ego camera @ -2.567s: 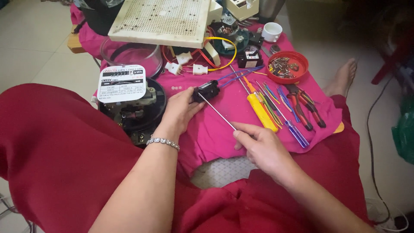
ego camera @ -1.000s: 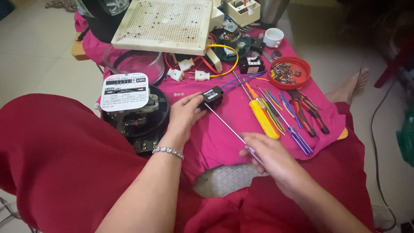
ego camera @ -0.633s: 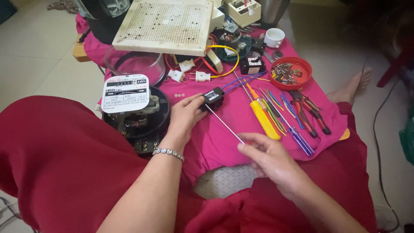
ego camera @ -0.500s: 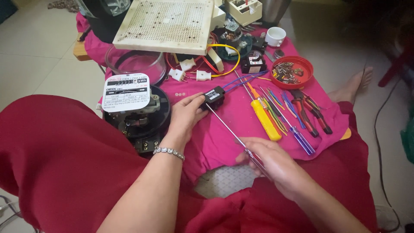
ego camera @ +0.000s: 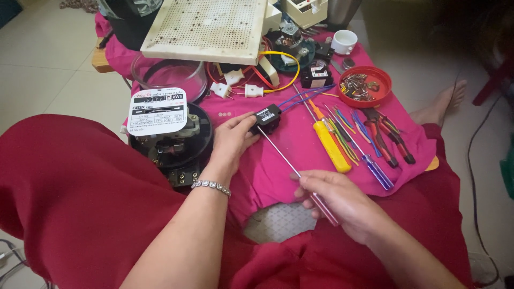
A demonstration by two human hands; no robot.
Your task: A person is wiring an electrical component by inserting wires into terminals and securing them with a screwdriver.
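My left hand [ego camera: 231,140] pinches a small black box-shaped electrical part [ego camera: 266,118] with blue and purple wires running off it, resting on the pink cloth [ego camera: 278,160]. My right hand [ego camera: 337,202] grips the pinkish handle of a long thin screwdriver [ego camera: 284,155]. The shaft runs up and left, and its tip touches the black part. A bracelet sits on my left wrist. Both forearms reach out over my red-clothed lap.
An opened round black electricity meter [ego camera: 168,142] with a white label sits left of my hand. Yellow-handled screwdriver [ego camera: 332,144], purple-handled screwdriver [ego camera: 375,170], pliers [ego camera: 385,136], red bowl of screws [ego camera: 365,85], white plugs [ego camera: 241,88], a perforated board [ego camera: 209,27] and a white cup [ego camera: 344,40] lie beyond.
The screwdriver has stayed with its tip at the black part while my right hand shifted slightly along the handle. My left hand keeps holding the part in the same spot.
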